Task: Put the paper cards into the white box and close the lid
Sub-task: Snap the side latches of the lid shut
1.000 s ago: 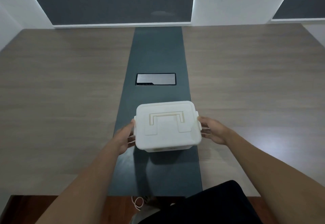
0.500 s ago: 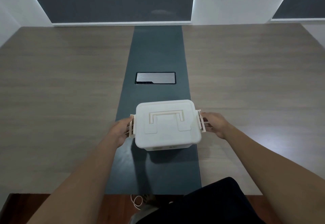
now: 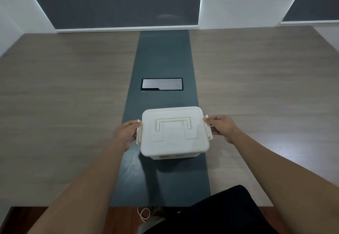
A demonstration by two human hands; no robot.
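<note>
Looking down on a wide wood-grain table (image 3: pixel 64 94), split along its middle by a dark grey-green strip (image 3: pixel 163 55) running from near edge to far edge. Sitting flush in that strip, toward the far edge, a brushed-metal hatch (image 3: pixel 162 84). Rising behind the far edge, white walls (image 3: pixel 238 0) framing dark panels (image 3: pixel 119 0). Showing below the near edge, reddish-brown floor (image 3: pixel 121 221). Catching a soft glare near the right edge.

The wooden table (image 3: pixel 64 105) lies bare on both sides of the dark centre strip (image 3: pixel 163 54), where only the white box (image 3: pixel 174 132) stands, a hand pressed against each end.
</note>
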